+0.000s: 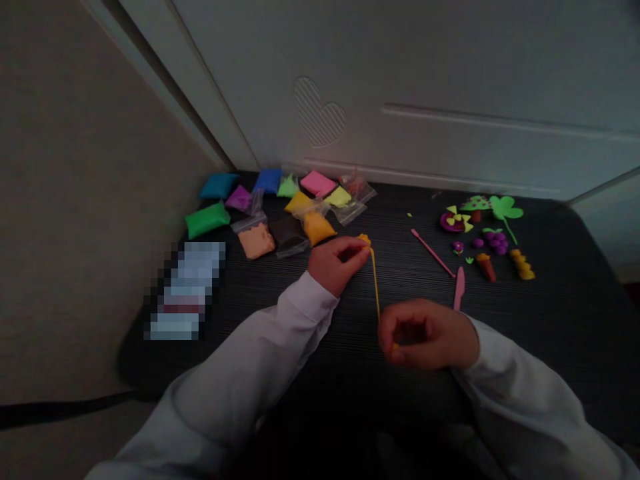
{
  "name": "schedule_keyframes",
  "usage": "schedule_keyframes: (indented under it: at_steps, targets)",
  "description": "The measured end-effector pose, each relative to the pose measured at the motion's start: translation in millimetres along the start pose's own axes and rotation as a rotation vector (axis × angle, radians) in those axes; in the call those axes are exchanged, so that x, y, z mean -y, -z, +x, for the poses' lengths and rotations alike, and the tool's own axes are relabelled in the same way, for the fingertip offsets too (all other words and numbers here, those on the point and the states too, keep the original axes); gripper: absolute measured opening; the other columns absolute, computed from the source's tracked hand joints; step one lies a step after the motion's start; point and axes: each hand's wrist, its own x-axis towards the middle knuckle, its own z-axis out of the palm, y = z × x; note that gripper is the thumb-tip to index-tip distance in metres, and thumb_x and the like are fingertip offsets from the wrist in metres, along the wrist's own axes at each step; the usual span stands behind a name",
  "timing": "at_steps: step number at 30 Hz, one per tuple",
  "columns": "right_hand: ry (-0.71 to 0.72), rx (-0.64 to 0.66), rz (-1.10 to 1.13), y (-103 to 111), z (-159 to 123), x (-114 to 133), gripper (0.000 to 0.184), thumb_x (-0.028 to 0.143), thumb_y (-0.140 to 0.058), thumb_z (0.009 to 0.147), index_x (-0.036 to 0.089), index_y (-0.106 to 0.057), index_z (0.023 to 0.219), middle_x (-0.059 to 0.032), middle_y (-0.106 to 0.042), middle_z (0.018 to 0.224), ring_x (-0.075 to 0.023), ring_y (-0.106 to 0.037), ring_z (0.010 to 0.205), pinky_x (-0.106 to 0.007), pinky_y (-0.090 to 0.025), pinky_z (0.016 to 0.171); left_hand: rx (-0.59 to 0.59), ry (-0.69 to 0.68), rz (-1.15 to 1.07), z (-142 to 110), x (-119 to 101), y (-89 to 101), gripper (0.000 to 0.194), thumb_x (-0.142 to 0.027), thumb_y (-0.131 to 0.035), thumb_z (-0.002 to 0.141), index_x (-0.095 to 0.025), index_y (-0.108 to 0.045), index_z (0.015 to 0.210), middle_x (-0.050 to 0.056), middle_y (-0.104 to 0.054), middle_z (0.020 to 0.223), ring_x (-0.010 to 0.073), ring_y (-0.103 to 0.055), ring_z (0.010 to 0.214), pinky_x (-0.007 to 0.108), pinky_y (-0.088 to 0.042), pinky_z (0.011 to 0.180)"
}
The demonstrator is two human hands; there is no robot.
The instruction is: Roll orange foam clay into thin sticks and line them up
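Holding a thin orange strand (377, 283) straight between two hands looks like the step in hand, the soft clay (clay by its look, anyway) being worked as a thread. The strand hangs over the middle of the table (565, 320), running from the left hand (334, 265) down to the right hand (430, 337). The left fingers are pinched together at its upper end, where a small ruffled lump (365, 238) of the same colour shows at the tips. The right fingers curl to meet the thumb and seem to grip the lower end; a dab (395, 347) of orange shows there, mostly hidden. The next move calls, I judge, for a light, even pull with both pinches firm, since a jerk could snap so fine a thread.

Just beyond the left hand lies the orange packet (319, 230), with the black packet (285, 235) and the peach packet (256, 241) beside it. To the right of the strand lie a pink stick (433, 253) and a pink knife (459, 288). Farther right are shaped pieces: a purple cluster (496, 243), a green clover (505, 209), a brown cone (487, 268) and a yellow twist (522, 265).
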Motion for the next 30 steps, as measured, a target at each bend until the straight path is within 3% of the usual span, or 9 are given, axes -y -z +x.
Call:
schedule_keyframes:
  at_steps: [2, 6, 8, 13, 19, 21, 23, 26, 30]
  targets:
    - [0.048, -0.116, -0.014, 4, 2, -1, 0.01, 0.021, -0.061, 0.07, 0.016, -0.052, 0.073, 0.0027, -0.053, 0.067, -0.0064, -0.048, 0.06, -0.021, -0.038, 0.056, 0.003, -0.014, -0.018, -1, 1, -0.4, 0.019, -0.03, -0.06, 0.07, -0.016, -0.065, 0.081, 0.001, -0.067, 0.076, 0.0109, -0.06, 0.065, 0.023, -0.049, 0.061]
    - [0.166, -0.647, -0.094, 18, 12, -8, 0.009, 0.021, -0.053, 0.075, 0.019, -0.049, 0.083, 0.0046, -0.052, 0.067, -0.0061, -0.047, 0.057, -0.02, -0.037, 0.053, 0.054, -0.107, 0.057, -5, -6, -0.6, 0.016, -0.027, -0.059, 0.071, -0.016, -0.064, 0.082, 0.001, -0.067, 0.076, 0.0084, -0.058, 0.061, 0.02, -0.048, 0.059]
    - [0.18, -0.756, -0.144, 23, 18, -12, 0.014, 0.024, -0.052, 0.077, 0.02, -0.05, 0.09, 0.0043, -0.053, 0.068, -0.0066, -0.048, 0.056, -0.021, -0.037, 0.053, 0.075, -0.173, 0.11, -8, -11, -1.3, 0.015, -0.024, -0.059, 0.071, -0.015, -0.063, 0.083, 0.001, -0.066, 0.074, 0.0073, -0.058, 0.06, 0.019, -0.047, 0.059]
    - [0.161, -0.758, -0.131, 20, 24, -16, 0.023, 0.032, -0.06, 0.071, 0.018, -0.055, 0.089, 0.0028, -0.057, 0.069, -0.0075, -0.052, 0.059, -0.022, -0.04, 0.054, 0.11, -0.305, 0.189, -14, -18, -4.1, 0.007, -0.019, -0.059, 0.07, -0.014, -0.061, 0.076, -0.001, -0.064, 0.069, 0.0059, -0.056, 0.059, 0.017, -0.045, 0.058]
    - [0.123, -0.816, -0.148, 21, 21, -11, 0.018, 0.034, -0.059, 0.073, 0.016, -0.057, 0.076, 0.0044, -0.055, 0.058, -0.0049, -0.049, 0.05, -0.019, -0.038, 0.049, 0.151, -0.275, 0.156, -12, -15, -2.5, 0.007, -0.021, -0.057, 0.073, -0.016, -0.061, 0.076, -0.001, -0.064, 0.071, 0.0067, -0.057, 0.061, 0.018, -0.046, 0.06]
    - [0.099, -0.723, -0.085, 19, 17, -8, 0.018, 0.034, -0.058, 0.074, 0.016, -0.056, 0.073, 0.0045, -0.055, 0.058, -0.0038, -0.047, 0.047, -0.018, -0.036, 0.045, 0.055, -0.214, 0.119, -6, -8, -0.5, 0.01, -0.023, -0.057, 0.073, -0.015, -0.061, 0.077, -0.001, -0.064, 0.072, 0.0074, -0.057, 0.061, 0.019, -0.046, 0.058]
    - [0.039, -0.512, -0.016, 14, 13, -5, 0.018, 0.033, -0.06, 0.073, 0.016, -0.056, 0.072, 0.004, -0.056, 0.059, -0.0037, -0.047, 0.045, -0.018, -0.035, 0.043, -0.089, -0.162, 0.115, 1, 0, 2.0, 0.012, -0.023, -0.058, 0.073, -0.015, -0.06, 0.08, 0.0, -0.064, 0.072, 0.008, -0.057, 0.06, 0.02, -0.047, 0.056]
    - [-0.034, -0.276, 0.021, 8, 10, -3, 0.017, 0.031, -0.061, 0.072, 0.015, -0.056, 0.073, 0.0033, -0.056, 0.06, -0.0041, -0.048, 0.046, -0.018, -0.036, 0.043, -0.145, -0.246, 0.26, 13, 11, 4.5, 0.009, -0.023, -0.059, 0.072, -0.015, -0.062, 0.077, 0.002, -0.064, 0.077, 0.0099, -0.057, 0.065, 0.023, -0.047, 0.06]
    - [-0.015, -0.318, 0.017, 7, 12, -4, 0.015, 0.029, -0.059, 0.073, 0.015, -0.055, 0.074, 0.0036, -0.055, 0.06, -0.0036, -0.048, 0.048, -0.017, -0.036, 0.045, -0.146, -0.409, 0.473, 22, 18, 2.6, 0.011, -0.023, -0.056, 0.075, -0.016, -0.065, 0.078, 0.005, -0.066, 0.085, 0.014, -0.058, 0.081, 0.028, -0.047, 0.074]
